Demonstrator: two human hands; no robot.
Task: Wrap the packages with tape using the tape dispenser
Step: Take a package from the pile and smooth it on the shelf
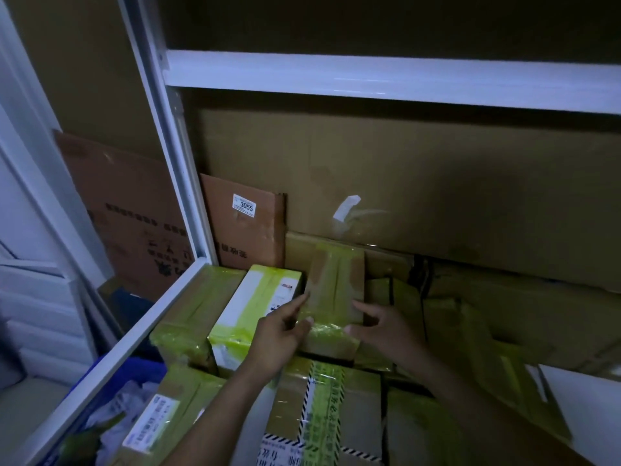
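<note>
Dim white shelf (369,74), stacked taped boxes (188,314). Left hand (285,334) and right hand (383,327) spread, touching package (336,284) at 12 o'clock; cardboard (453,196) behind.

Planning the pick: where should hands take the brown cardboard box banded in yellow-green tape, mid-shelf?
Take the brown cardboard box by its near end, left hand and right hand on opposite sides, from the front and above. Its far end butts the cardboard behind and the white package with yellow-green tape crowds its left, so only the near corners look free.
</note>
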